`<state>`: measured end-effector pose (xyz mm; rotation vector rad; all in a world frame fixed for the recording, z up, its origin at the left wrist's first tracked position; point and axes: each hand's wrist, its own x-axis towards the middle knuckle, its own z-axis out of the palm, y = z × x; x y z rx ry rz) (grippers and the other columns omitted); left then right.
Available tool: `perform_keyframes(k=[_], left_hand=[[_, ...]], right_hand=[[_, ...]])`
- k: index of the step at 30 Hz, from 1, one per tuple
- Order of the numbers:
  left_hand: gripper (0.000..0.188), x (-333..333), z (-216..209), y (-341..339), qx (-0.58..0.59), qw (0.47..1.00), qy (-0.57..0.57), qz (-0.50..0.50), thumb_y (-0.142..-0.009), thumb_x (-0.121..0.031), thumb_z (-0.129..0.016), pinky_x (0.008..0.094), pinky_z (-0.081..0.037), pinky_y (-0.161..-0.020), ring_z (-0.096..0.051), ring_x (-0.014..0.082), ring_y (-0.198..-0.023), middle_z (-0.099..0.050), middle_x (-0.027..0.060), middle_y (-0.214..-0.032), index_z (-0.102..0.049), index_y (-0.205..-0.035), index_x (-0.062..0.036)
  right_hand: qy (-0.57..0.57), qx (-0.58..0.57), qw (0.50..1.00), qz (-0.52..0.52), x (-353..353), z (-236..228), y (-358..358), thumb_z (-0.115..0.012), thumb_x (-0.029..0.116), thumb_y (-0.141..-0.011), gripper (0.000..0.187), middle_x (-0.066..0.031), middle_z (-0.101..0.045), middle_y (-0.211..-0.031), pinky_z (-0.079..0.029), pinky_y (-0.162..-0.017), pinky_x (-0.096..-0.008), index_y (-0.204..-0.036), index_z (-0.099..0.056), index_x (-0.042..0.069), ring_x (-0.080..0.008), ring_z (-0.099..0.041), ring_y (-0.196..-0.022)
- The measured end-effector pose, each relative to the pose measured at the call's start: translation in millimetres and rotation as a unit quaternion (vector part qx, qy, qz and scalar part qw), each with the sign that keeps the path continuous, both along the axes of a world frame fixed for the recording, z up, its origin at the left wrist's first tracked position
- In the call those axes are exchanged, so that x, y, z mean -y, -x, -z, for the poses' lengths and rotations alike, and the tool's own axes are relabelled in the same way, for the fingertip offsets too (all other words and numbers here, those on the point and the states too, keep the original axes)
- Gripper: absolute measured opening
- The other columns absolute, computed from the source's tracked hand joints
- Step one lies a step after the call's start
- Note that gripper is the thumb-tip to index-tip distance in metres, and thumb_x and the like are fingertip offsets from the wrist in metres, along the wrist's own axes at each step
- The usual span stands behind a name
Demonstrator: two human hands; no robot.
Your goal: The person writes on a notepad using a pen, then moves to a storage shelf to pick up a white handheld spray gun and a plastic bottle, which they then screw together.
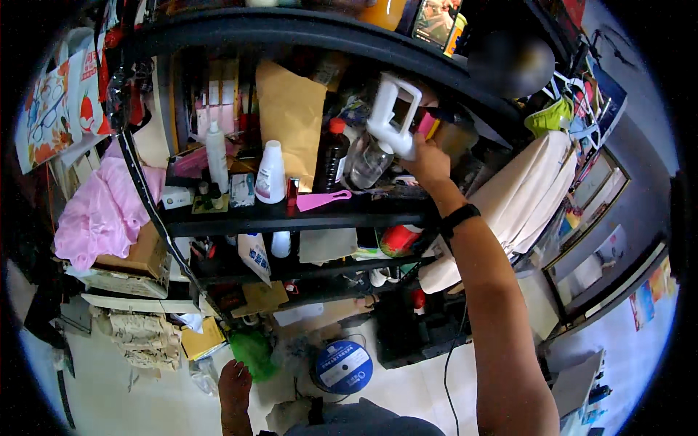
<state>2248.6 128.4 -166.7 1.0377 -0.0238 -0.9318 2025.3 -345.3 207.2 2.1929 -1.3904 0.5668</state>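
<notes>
My right hand [429, 163] reaches onto the upper open shelf, its fingers closed round the lower end of a white plastic device with a squared loop handle [394, 109]. The device's exact kind cannot be made out. It tilts above a clear plastic bottle [372, 166]; whether they touch is unclear. Beside that bottle stands a dark brown bottle with a red cap [334, 154]. My left hand [235, 384] hangs low at the left, small and in shadow, near a green plastic bag [252, 356]. Its fingers look curled in, with nothing visible in them.
Along the black shelf [291, 214] stand a white bottle [271, 174], a spray bottle [217, 156], a brown paper envelope [291, 120] and a pink flat tool [323, 200]. Cream cloth [520, 196] hangs at the right. A blue reel [344, 367] lies on the floor.
</notes>
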Motion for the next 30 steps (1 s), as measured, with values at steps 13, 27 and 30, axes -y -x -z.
perform_keyframes(k=[13, 27, 30], left_hand=[[0.016, 37, -24, 18, -0.128, 0.99, 0.049, 0.032, -0.084, -0.014, -0.057, 0.0267, -0.048, -0.067, -0.056, 0.0168, -0.077, -0.057, 0.0049, -0.085, -0.055, -0.096, -0.0048], [0.016, 12, 30, 21, 0.32, 0.945, 0.002, 0.063, -0.085, -0.015, -0.056, 0.0297, -0.049, -0.073, -0.055, 0.02, -0.079, -0.056, 0.0068, -0.085, -0.056, -0.096, -0.0034], [0.014, 25, -3, 33, 0.186, 0.98, 0.011, 0.072, -0.084, -0.012, -0.056, 0.0288, -0.049, -0.073, -0.055, 0.0189, -0.078, -0.055, 0.0057, -0.084, -0.056, -0.094, -0.0032]], right_hand=[[0.033, -0.05, 0.998, -0.001, -1, -13, 31, -0.07, 0.027, -0.065, 0.058, -0.0168, -0.06, -0.089, -0.049, -0.069, -0.0432, -0.114, -0.044, 0.01, -0.0346, -0.061, -0.08], [0.057, 0.024, 0.997, -0.049, -42, -19, 69, -0.071, 0.027, -0.064, 0.05, -0.0169, -0.06, -0.084, -0.049, -0.065, -0.0437, -0.104, -0.046, 0.01, -0.0346, -0.061, -0.078], [0.047, 0.015, 0.998, -0.035, -59, -16, 86, -0.073, 0.026, -0.062, 0.054, -0.0166, -0.059, -0.084, -0.049, -0.066, -0.0434, -0.108, -0.048, 0.01, -0.0345, -0.06, -0.079]])
